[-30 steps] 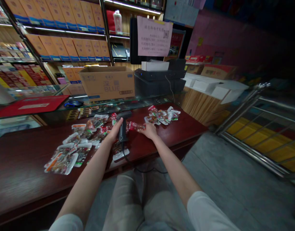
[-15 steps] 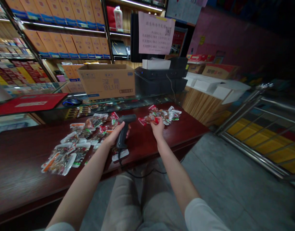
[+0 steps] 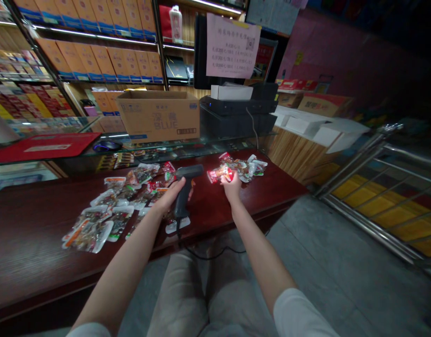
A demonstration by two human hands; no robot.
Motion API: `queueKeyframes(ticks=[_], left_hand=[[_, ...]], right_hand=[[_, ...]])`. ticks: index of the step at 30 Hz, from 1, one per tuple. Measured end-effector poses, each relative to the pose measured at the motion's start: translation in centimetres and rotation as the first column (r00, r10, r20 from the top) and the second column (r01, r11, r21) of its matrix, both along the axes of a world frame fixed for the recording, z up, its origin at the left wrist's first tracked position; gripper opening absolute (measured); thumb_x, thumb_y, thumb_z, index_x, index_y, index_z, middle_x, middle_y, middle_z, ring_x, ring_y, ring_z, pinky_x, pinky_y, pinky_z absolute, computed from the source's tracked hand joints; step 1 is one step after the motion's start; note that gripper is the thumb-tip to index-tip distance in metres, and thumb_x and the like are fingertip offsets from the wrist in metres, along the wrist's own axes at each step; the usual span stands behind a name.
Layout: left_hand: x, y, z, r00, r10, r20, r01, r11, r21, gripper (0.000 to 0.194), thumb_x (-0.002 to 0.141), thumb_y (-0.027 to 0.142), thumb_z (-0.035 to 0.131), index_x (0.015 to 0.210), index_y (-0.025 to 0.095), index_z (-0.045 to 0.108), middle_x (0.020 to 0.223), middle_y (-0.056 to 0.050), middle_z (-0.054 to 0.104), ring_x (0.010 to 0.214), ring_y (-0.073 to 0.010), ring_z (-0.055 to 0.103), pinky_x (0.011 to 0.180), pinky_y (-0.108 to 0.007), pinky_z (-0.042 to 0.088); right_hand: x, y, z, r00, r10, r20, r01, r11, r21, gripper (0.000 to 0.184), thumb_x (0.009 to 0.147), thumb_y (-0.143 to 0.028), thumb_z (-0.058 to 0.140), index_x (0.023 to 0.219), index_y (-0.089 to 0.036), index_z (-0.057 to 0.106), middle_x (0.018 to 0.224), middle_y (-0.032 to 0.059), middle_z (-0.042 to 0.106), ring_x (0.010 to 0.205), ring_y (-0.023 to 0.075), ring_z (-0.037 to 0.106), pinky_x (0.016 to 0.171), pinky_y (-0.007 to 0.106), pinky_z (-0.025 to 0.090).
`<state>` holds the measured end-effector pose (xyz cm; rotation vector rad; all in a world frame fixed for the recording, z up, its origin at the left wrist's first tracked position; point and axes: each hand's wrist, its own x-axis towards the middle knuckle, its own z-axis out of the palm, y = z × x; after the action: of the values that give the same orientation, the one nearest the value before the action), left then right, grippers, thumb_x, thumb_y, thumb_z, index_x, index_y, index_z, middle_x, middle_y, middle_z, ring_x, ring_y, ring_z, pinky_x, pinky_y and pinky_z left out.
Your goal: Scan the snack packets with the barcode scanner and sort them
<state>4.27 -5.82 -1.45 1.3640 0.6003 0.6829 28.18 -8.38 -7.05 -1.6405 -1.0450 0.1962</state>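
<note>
My left hand [image 3: 173, 194] is wrapped round the handle of a black barcode scanner [image 3: 183, 195], whose head faces right. In my right hand [image 3: 232, 187] is a small red snack packet [image 3: 217, 175], lit brightly by the scanner's light. Just behind that hand lies a small pile of snack packets [image 3: 248, 167], some red, some clear with white edges. A larger spread of clear snack packets [image 3: 122, 220] covers the table left of the scanner, partly hidden by my left forearm. The scanner's cable [image 3: 208, 257] hangs down over the front edge of the table.
The dark red wooden table [image 3: 32, 224] stands before a glass counter holding a cardboard box [image 3: 159, 117], a computer mouse [image 3: 107, 146], a red mat [image 3: 43, 148] and a monitor with a pink paper notice [image 3: 232, 47]. A metal railing [image 3: 366, 234] stands at the right.
Bright light now falls on the red packet, which was unlit before. Both hands keep nearly the same places, and the whole view has shifted slightly.
</note>
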Motion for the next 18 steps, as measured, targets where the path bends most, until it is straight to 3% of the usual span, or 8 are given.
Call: queueKeyframes(ticks=[2,4,6,8,11,14,18], left_hand=[[-0.5,0.3,0.4,0.997,0.069,0.017,-0.069,0.998,0.001,0.064,0.070,0.077,0.058,0.088,0.015,0.061,0.062,-0.001,0.059,0.049,-0.0121,0.052,0.045,-0.024,0.040],[-1.1,0.8,1.0,0.991,0.130,0.029,-0.131,0.991,0.003,0.062,0.070,0.076,0.059,0.082,0.016,0.059,0.060,-0.001,0.058,0.048,-0.0120,0.052,0.045,-0.024,0.040],[-2.0,1.4,1.6,0.984,0.177,0.025,-0.177,0.984,0.001,0.060,0.069,0.076,0.061,0.077,0.017,0.057,0.060,-0.002,0.059,0.048,-0.0124,0.053,0.046,-0.024,0.041],[-3.1,2.1,2.0,0.976,0.219,0.006,-0.219,0.976,-0.010,0.059,0.068,0.075,0.062,0.075,0.017,0.058,0.061,-0.002,0.060,0.048,-0.0128,0.054,0.046,-0.025,0.041],[-4.5,2.9,2.1,0.966,0.257,-0.033,-0.257,0.966,-0.016,0.059,0.068,0.074,0.063,0.074,0.016,0.061,0.061,-0.003,0.061,0.049,-0.0125,0.054,0.045,-0.024,0.039],[-5.2,3.2,1.5,0.961,0.273,-0.048,-0.275,0.961,-0.043,0.060,0.067,0.075,0.064,0.073,0.015,0.062,0.061,-0.004,0.062,0.048,-0.0121,0.054,0.045,-0.023,0.039],[-5.2,3.4,0.6,0.959,0.283,-0.004,-0.283,0.956,-0.083,0.060,0.070,0.075,0.060,0.073,0.015,0.062,0.060,-0.004,0.062,0.049,-0.0132,0.055,0.046,-0.024,0.041]], right_hand=[[0.7,0.2,1.1,0.991,-0.014,-0.131,0.021,0.998,0.055,0.044,0.081,-0.031,0.047,0.122,-0.013,0.042,0.093,0.0105,0.066,0.061,0.0188,0.064,0.062,0.034,0.056],[2.0,0.5,2.5,0.987,-0.005,-0.162,0.022,0.994,0.104,0.052,0.083,-0.030,0.045,0.131,-0.013,0.034,0.095,0.0106,0.065,0.063,0.0195,0.064,0.064,0.036,0.056],[3.7,0.9,3.7,0.997,-0.035,-0.069,0.042,0.993,0.107,0.057,0.083,-0.025,0.044,0.137,-0.014,0.028,0.105,0.0137,0.063,0.078,0.0223,0.066,0.076,0.040,0.055],[5.3,1.3,4.5,0.983,-0.137,0.119,0.131,0.990,0.057,0.064,0.081,-0.021,0.049,0.140,-0.013,0.028,0.124,0.0201,0.054,0.109,0.0275,0.059,0.094,0.045,0.047],[6.7,1.2,4.2,0.896,-0.221,0.385,0.274,0.958,-0.088,0.057,0.082,-0.027,0.056,0.136,-0.013,0.041,0.140,0.0251,0.040,0.129,0.0358,0.041,0.104,0.054,0.033],[6.5,0.7,2.8,0.817,-0.158,0.554,0.316,0.927,-0.201,0.046,0.086,-0.033,0.055,0.129,-0.016,0.053,0.146,0.0231,0.035,0.132,0.0405,0.033,0.104,0.062,0.026],[4.0,0.2,2.0,0.770,-0.148,0.621,0.320,0.931,-0.174,0.052,0.089,-0.032,0.051,0.137,-0.014,0.046,0.151,0.0229,0.030,0.139,0.0394,0.022,0.107,0.064,0.018]])
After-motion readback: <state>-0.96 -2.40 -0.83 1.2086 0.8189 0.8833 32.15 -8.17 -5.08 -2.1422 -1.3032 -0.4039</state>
